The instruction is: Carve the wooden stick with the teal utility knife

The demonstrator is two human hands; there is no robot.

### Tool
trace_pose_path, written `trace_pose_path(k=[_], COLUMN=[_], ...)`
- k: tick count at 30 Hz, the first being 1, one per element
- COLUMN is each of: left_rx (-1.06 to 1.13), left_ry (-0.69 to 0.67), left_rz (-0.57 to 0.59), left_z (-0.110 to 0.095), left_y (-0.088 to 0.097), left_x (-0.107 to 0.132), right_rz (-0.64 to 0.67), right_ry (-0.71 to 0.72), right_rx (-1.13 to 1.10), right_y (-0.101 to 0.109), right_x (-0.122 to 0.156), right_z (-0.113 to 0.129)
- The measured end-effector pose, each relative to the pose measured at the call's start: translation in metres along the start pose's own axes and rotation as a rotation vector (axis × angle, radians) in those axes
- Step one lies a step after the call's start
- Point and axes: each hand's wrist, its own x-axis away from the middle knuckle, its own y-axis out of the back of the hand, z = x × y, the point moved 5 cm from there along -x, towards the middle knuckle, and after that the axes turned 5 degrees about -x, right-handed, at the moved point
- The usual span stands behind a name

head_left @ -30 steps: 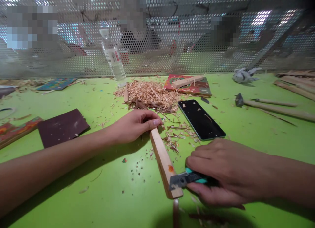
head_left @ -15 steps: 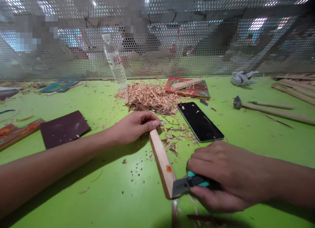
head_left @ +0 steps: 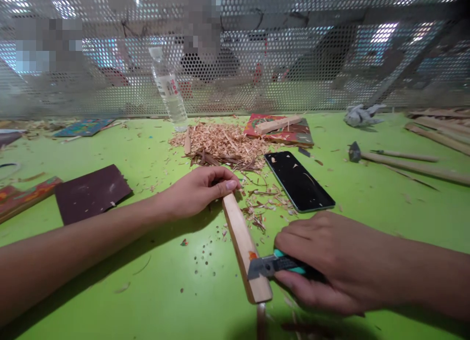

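A pale strip of wood (head_left: 240, 237) slants toward me over the green table, with an orange patch near its close end. My left hand (head_left: 200, 189) pinches its far end between thumb and fingers. In my right hand (head_left: 326, 261) is a utility knife (head_left: 284, 265) with a black and teal handle. Its blade lies across the top of the wood, at the orange patch. A black phone (head_left: 299, 181) rests just beyond my right hand, and curled shavings (head_left: 257, 208) lie beside the wood.
A heap of wood shavings (head_left: 223, 142) sits behind my left hand, near a water bottle (head_left: 169, 93). Dark sandpaper (head_left: 91, 193) is at left. On the right are a hammer (head_left: 404, 165) and several wood strips (head_left: 440, 134). A perforated metal screen (head_left: 257, 95) closes the back.
The knife blade has moved up and left, from the near end of the wood to the orange patch. My left hand keeps its hold on the far end.
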Motion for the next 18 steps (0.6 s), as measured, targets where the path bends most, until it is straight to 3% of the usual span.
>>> trace_pose_path(k=[6,18], left_rx=[-0.011,-0.005], left_ry=[0.067,0.047], left_rz=[0.01,-0.021], left_z=[0.0013,0.0015], left_y=[-0.0008,0.0016], left_x=[0.0003,-0.0004], right_rz=[0.016,0.067], right_ry=[0.07,0.156], right_rx=[0.002,0.036], right_y=[0.0003,-0.0083], right_x=[-0.0009,0.0028], right_z=[0.0011,0.001])
